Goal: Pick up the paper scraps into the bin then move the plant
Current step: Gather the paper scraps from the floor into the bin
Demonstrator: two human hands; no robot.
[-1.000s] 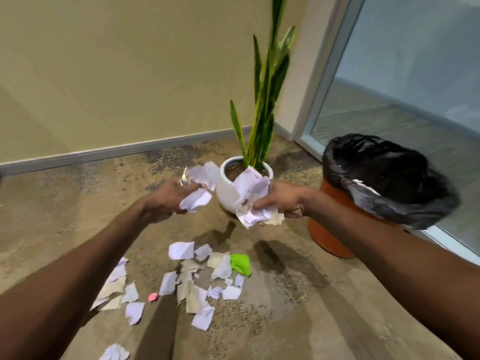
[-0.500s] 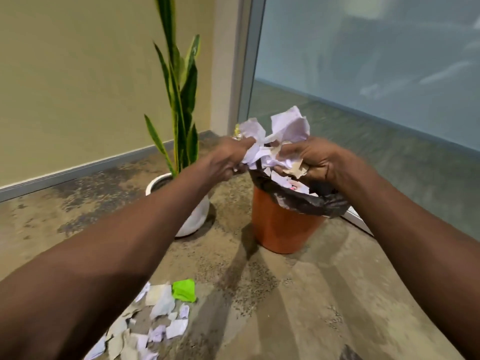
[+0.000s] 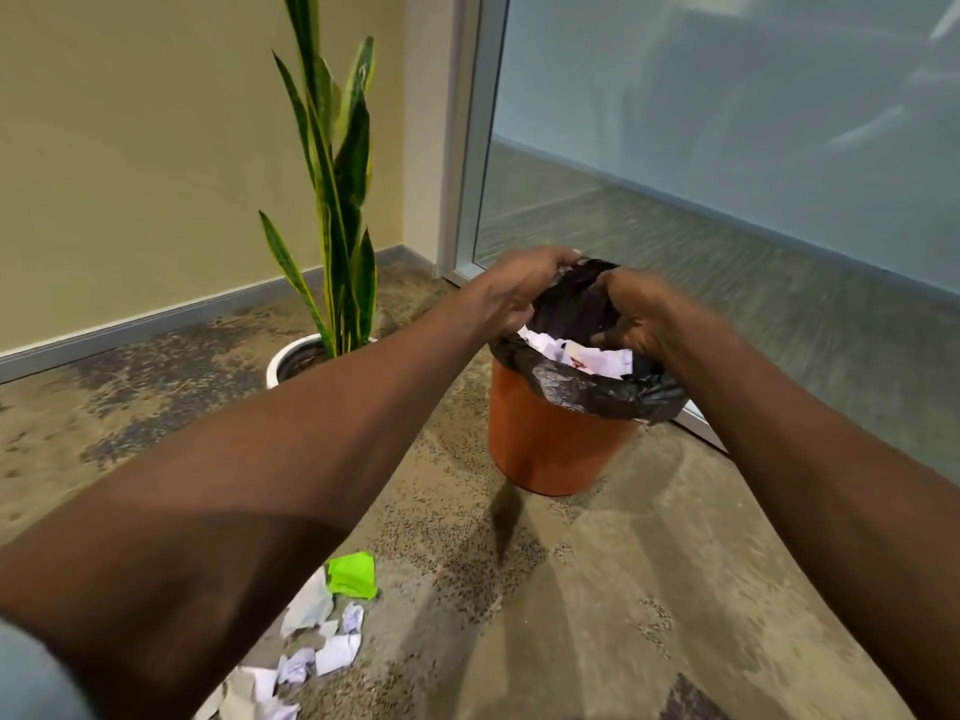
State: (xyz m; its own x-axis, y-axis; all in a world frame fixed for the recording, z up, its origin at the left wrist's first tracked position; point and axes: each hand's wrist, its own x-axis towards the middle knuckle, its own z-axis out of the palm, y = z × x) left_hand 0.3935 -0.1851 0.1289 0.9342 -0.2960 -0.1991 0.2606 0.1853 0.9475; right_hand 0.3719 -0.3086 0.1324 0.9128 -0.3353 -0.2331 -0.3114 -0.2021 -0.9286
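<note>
An orange bin (image 3: 545,439) with a black liner (image 3: 597,392) stands on the floor by the glass wall. White paper scraps (image 3: 582,356) lie inside it. My left hand (image 3: 519,293) hovers over the bin's left rim with curled fingers near the liner. Over the right side of the opening, my right hand (image 3: 636,317) points its fingers down just above the scraps, and neither hand holds paper. Several white scraps (image 3: 332,652) and a green scrap (image 3: 353,574) remain on the floor at the lower left. The snake plant (image 3: 337,200) in its white pot (image 3: 283,356) stands left of the bin.
A beige wall (image 3: 130,148) with a grey skirting runs behind the plant. A frosted glass partition (image 3: 727,148) with a metal frame closes the right side, close behind the bin. My left forearm hides part of the pot and of the floor scraps.
Both hands carried bunches of scraps from in front of the plant over to the bin and let them go; the paper now lies inside the liner and the hands are lower.
</note>
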